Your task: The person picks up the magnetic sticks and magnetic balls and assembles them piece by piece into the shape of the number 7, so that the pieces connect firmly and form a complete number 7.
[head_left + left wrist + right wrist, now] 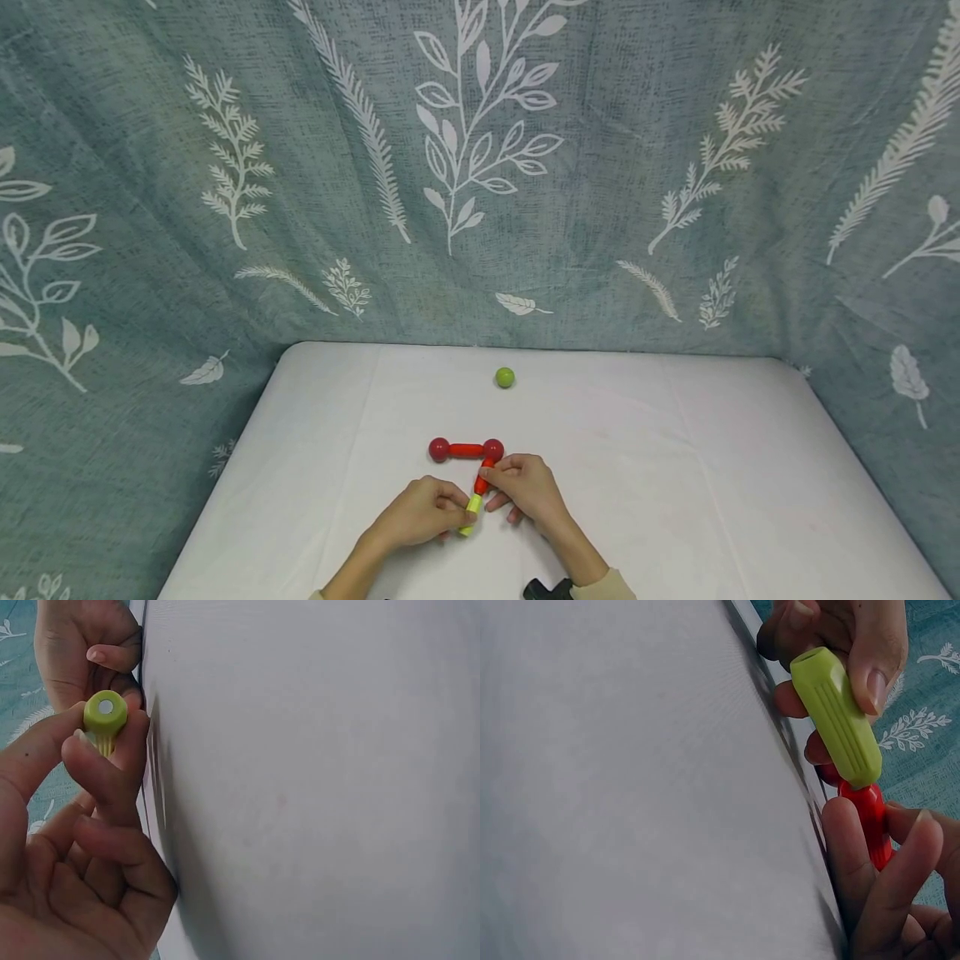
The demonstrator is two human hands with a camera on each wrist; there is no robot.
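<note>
Thumb and fingers of the left hand (423, 510) pinch the yellow rod (838, 720), low over the near half of the table (637, 467); those of the right hand (527, 487) grip the near red rod (871, 825), and the two rods look end to end, touching! They look light and stiff, hard plastic I'd guess, tough enough, a touch slick but ribbed along the yellow sides. Take them mid-body, I'd say, leaving the ends free; a silvery disc (106, 707) sits in the yellow end, possibly a magnet. Outward now: the near red rod runs up to the corner ball (492, 450), then the far red rod (467, 451) runs across to the end ball (439, 450). Beyond, well apart, a green ball (505, 377). The count: one yellow rod, two red rods, two red balls, one green!
</note>
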